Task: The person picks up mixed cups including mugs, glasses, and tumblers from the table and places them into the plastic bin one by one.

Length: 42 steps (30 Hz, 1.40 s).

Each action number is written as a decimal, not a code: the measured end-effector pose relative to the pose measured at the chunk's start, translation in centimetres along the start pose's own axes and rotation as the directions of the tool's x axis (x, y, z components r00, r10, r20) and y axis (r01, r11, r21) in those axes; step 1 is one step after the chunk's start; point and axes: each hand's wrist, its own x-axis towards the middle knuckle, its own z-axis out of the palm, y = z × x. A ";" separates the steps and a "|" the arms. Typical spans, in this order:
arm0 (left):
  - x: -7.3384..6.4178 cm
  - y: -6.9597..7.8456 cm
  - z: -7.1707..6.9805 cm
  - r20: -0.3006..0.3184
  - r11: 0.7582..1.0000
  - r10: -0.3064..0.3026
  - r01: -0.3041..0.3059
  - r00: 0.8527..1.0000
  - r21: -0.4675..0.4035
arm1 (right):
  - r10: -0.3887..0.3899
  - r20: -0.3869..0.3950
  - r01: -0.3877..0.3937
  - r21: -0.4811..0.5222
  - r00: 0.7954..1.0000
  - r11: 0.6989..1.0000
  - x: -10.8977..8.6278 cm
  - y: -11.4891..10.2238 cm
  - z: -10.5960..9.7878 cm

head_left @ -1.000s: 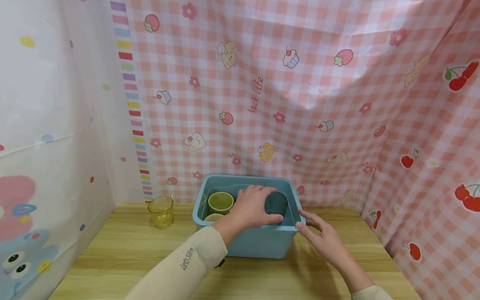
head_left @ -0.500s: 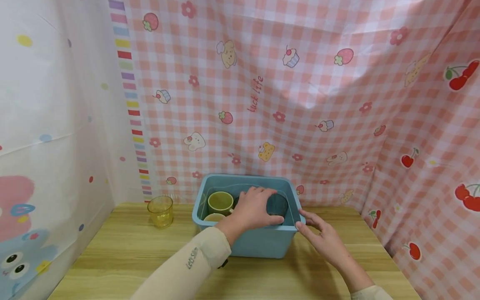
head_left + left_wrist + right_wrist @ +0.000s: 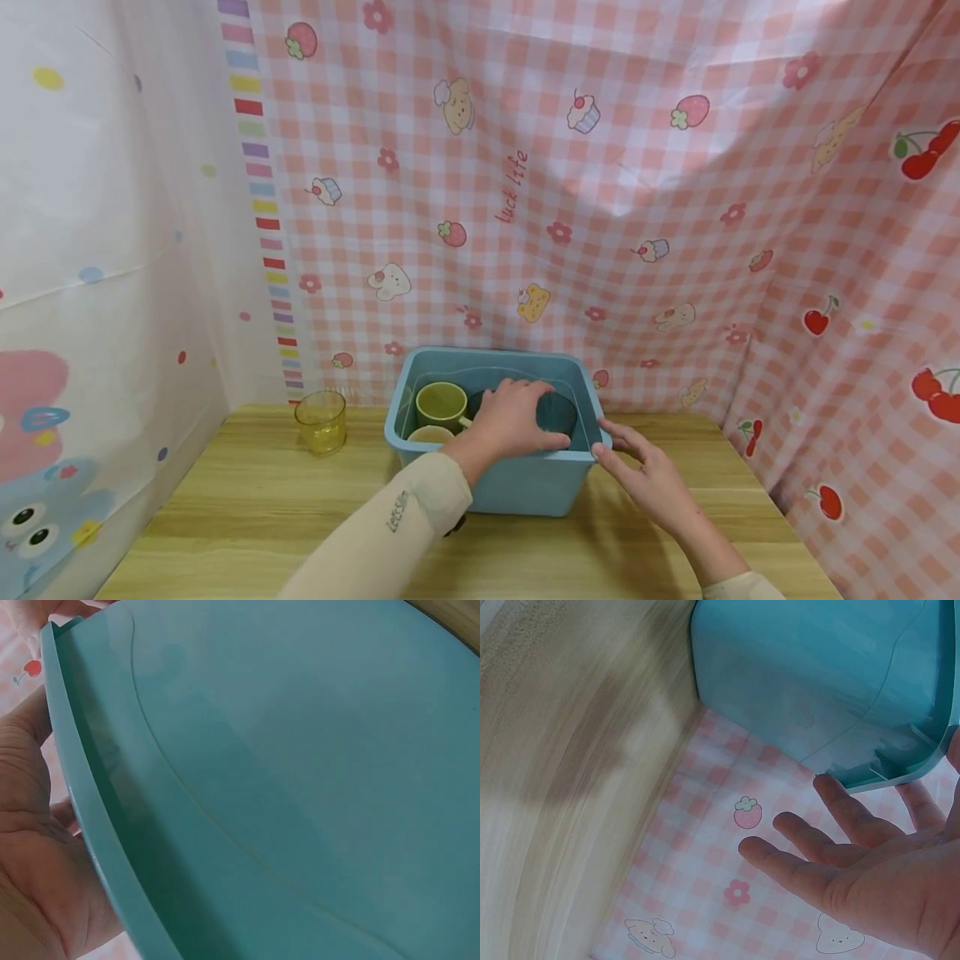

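Note:
In the head view, my left hand (image 3: 513, 421) reaches over the front rim into a light blue plastic bin (image 3: 525, 483). Its fingers and thumb curve round a dark teal cup (image 3: 558, 415) in the bin's right half; the hand hides part of that cup. My right hand (image 3: 652, 479) touches the bin's front right corner with thumb and fingertips. Seen from the right wrist, several fairly straight fingers (image 3: 787, 870) spread beside the rim. The left wrist view shows the bin's outer wall (image 3: 300, 765) filling the frame, my palm (image 3: 45, 870) beyond the rim.
An olive green cup (image 3: 441, 404) and a cream cup (image 3: 431, 434) stand in the bin's left half, a dark object partly hidden beside them. A transparent yellow glass (image 3: 321, 422) stands on the wooden table (image 3: 255, 517) left of the bin. Checked cloth (image 3: 487, 275) hangs behind.
My left hand has shifted slightly right inside the bin, and the dark teal cup has moved a little right with it. My right hand stays at the corner.

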 end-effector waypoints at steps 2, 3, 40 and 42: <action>0.2 -0.1 0.2 0.006 1.000 -0.004 0.004 1.000 -0.007 | 0.003 0.000 -0.003 0.001 1.000 1.000 0.0 0.0 0.0; 0.2 -0.2 0.2 0.010 1.000 -0.005 0.005 1.000 -0.013 | 0.003 0.001 -0.003 0.002 1.000 1.000 0.0 0.0 0.0; 2.3 -1.4 1.1 0.244 0.997 -0.053 0.066 0.968 -0.046 | 0.016 0.002 -0.016 -0.021 1.000 1.000 0.1 0.0 -0.1; 2.5 -1.7 1.2 0.260 0.996 -0.054 0.072 0.964 -0.058 | 0.014 -0.001 -0.014 -0.025 1.000 1.000 0.1 0.0 -0.1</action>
